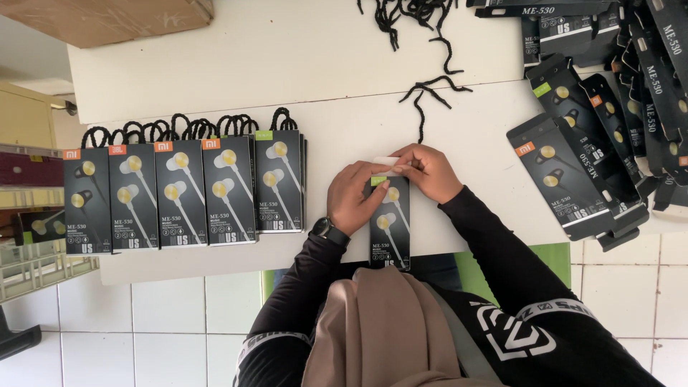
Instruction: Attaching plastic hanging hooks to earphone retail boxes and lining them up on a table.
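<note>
Black earphone box (390,223) lies on the white table (287,64), gripped at its top end by both hands. Left hand (356,195) fingers curl around the left edge. Right hand (428,172) fingers pinch the top flap (387,162).

Flat black cardboard earphone box (390,229), lime-green corner tag, gold-and-white earbuds pictured. Row of matching black boxes (183,190) with orange and green corner tags. Loose black braided cords (430,89). Heap of black boxes (602,122), orange tags. White table top (287,64). Black long sleeves (494,244), white printed pattern. Black wristwatch (326,229). Beige headscarf (380,330). White floor tiles (172,315).
</note>
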